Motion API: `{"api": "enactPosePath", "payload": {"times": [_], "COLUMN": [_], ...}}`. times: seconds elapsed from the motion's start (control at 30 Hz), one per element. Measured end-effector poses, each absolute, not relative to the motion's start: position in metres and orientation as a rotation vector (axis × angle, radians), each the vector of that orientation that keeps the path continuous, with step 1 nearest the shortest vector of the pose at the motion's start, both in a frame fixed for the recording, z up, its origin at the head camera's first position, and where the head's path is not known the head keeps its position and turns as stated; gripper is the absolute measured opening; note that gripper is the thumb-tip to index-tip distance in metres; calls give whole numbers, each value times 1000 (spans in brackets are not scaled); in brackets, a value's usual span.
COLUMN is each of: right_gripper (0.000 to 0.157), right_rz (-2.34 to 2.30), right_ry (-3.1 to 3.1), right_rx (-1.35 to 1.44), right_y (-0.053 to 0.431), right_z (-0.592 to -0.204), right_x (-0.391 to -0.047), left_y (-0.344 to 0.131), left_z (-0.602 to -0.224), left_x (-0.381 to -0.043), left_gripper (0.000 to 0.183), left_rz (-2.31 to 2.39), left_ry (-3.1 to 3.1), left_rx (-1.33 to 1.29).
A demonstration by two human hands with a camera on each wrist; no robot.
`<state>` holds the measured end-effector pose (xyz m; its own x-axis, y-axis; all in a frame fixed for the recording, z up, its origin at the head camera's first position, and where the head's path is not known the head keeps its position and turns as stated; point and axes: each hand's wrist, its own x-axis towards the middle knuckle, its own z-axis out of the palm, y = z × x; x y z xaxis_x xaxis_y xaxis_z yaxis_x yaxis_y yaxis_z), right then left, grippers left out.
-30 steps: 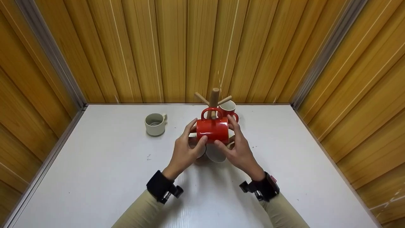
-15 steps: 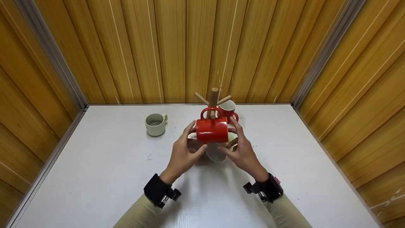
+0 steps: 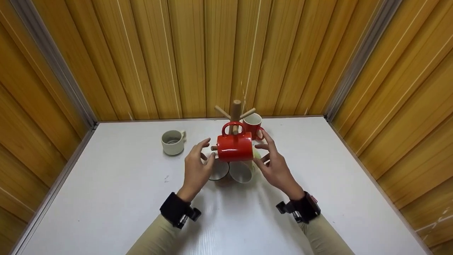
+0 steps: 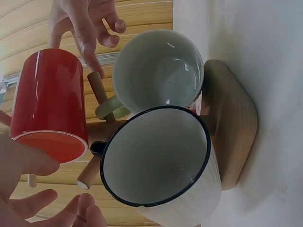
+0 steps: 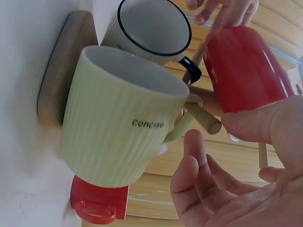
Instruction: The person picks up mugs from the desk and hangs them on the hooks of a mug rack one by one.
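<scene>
A glossy red mug (image 3: 235,147) lies sideways on the wooden mug tree (image 3: 236,110), its handle up around a front peg. My left hand (image 3: 198,168) is beside the mug's left end, apart from it, fingers spread and loosely bent. At the other end is my right hand (image 3: 277,170), fingers relaxed; whether its thumb touches the rim I cannot tell. Lower on the tree hang a white mug (image 4: 156,156) with a dark rim and a pale green ribbed mug (image 5: 118,123) marked "concise", both handles on pegs.
A second red mug (image 3: 252,125) with a white inside stands behind the tree on the right. A grey-green mug (image 3: 173,143) stands on the white table (image 3: 116,184) at left. Wood-patterned walls (image 3: 191,60) close off the back and sides.
Both hands have come away from the red mug's ends, the left moving out to the left and the right a little to the right. The mug stays hanging on the peg.
</scene>
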<state>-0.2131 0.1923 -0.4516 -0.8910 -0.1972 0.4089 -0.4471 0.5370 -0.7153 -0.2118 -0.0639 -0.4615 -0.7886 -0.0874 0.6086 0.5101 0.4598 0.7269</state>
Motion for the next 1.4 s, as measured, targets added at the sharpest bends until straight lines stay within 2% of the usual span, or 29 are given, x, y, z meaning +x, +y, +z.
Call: {"api": "enactPosePath", "payload": {"times": [0.2, 0.43, 0.57, 0.93, 1.17, 1.4], "right_gripper": [77, 45, 37, 32, 28, 34], "right_rz": [1247, 1258, 1323, 1396, 1338, 1278], "right_ry": [-2551, -2572, -2630, -2745, -2684, -2676], "right_rx": [550, 618, 662, 834, 902, 933], "right_y": [199, 201, 196, 188, 187, 186], "right_z": [-447, -442, -440, -439, -439, -438], "right_x": [-233, -264, -284, -314, -315, -314], "left_y": [-64, -65, -66, -62, -59, -58], "left_z": [-464, -467, -469, -474, -474, -475], "left_x": [-216, -219, -220, -223, -221, -221], "left_gripper": [34, 25, 20, 11, 10, 9], "left_rz": [-1294, -1253, -1251, -1266, -1279, -1285], "left_ry": [-2174, -2220, -2216, -2181, -2154, -2131], "left_rx": [-299, -282, -289, -276, -278, -314]}}
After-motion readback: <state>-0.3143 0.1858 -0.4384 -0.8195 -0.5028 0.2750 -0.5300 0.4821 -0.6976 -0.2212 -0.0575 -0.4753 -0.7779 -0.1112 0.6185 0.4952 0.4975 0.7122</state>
